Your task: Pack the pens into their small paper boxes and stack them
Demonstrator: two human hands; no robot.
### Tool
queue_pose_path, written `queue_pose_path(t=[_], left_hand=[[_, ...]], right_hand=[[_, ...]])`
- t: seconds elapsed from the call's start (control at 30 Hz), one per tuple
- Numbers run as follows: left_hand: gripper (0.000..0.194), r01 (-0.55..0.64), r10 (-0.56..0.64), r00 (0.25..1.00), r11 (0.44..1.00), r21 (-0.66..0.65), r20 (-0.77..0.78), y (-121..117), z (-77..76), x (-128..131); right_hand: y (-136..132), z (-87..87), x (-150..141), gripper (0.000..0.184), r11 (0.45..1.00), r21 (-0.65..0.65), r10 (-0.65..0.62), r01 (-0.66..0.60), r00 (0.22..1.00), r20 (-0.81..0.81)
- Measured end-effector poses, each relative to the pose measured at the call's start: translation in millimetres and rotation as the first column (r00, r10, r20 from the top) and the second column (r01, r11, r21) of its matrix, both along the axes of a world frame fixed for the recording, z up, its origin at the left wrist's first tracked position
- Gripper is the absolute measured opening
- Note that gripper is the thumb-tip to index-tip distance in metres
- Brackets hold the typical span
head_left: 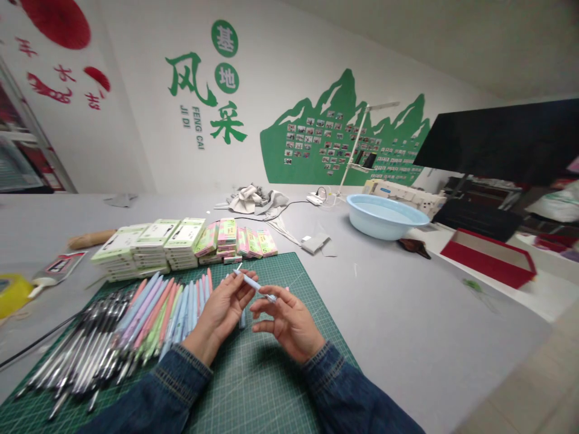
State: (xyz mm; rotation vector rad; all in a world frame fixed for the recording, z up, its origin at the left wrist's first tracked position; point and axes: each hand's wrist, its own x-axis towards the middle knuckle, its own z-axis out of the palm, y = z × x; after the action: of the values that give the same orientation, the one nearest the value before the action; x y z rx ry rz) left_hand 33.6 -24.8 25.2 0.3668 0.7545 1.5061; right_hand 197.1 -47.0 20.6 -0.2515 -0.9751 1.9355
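Head view: pale-blue pen (249, 281) hangs above the green gridded cutting mat (262, 386), held between the person's 2 hands. Its long axis slants from upper left, at the left hand (226, 307), down to lower right, at the right hand (289, 322), with the left end farther from the person. A thin white piece juts up beside the far end; the near end looks clear or metallic, and which of the 2 is the writing tip I cannot tell. The left thumb and fingers pinch the far end, while the right thumb and index finger close on the near end, the other right fingers loosely curled. Left of the hands, a row of pastel pens (154, 307) lies on the mat, slanting the opposite way, from lower left to upper right, beside clear-barrelled pens (81, 343) with black ends. Behind them stand stacked white-and-green boxes (149, 232) and smaller pink-and-green boxes (227, 234).
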Motion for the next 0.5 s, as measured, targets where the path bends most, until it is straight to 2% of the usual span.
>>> queue_pose_path(t=[0.13,0.33,0.5], left_hand=[[0.012,0.021,-0.021,1.000,1.000,0.017,0.000,-1,-1.6,-2],[0.011,0.020,-0.020,1.000,0.999,0.047,-0.008,1,-4.3,-6],[0.012,0.100,-0.097,0.993,0.994,0.049,-0.062,-8,-0.9,-3]], right_hand=[[-2,2.5,3,0.035,0.998,0.022,0.052,-0.052,0.999,0.000],[-1,-6.6,-2,0.025,0.998,0.051,0.021,-0.023,0.999,0.029],[-3,-10.7,-7,0.034,0.986,0.078,0.135,-0.145,0.983,0.122]])
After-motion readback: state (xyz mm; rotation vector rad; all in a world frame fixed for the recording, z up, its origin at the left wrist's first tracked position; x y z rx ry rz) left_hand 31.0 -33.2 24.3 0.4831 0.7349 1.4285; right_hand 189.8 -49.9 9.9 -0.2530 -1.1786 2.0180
